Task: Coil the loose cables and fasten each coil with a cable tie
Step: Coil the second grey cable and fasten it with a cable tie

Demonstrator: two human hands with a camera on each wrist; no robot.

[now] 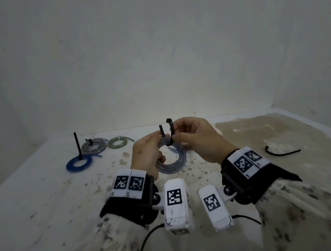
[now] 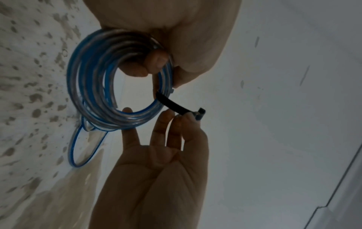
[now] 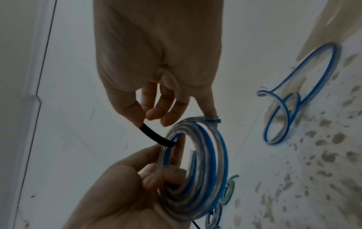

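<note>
My left hand (image 1: 152, 146) grips a coil of clear cable with a blue stripe (image 1: 171, 162), holding it upright above the table, with fingers through its middle (image 2: 154, 62). A black cable tie (image 1: 171, 132) runs through the coil at its top, both ends sticking up. My right hand (image 1: 179, 133) pinches the tie's head end between thumb and finger (image 2: 177, 106). In the right wrist view the tie (image 3: 154, 136) spans from my right hand (image 3: 156, 62) to the coil (image 3: 207, 155). My left hand (image 3: 117, 193) holds that coil from below.
At the back left of the stained white table (image 1: 46, 197) lie a blue coil (image 1: 78, 164) with an upright black tie (image 1: 77, 144), a grey coil (image 1: 94, 146) and a green coil (image 1: 117, 143). A loose blue cable (image 3: 299, 93) lies beyond my hands. A spare black tie (image 1: 282, 151) lies right.
</note>
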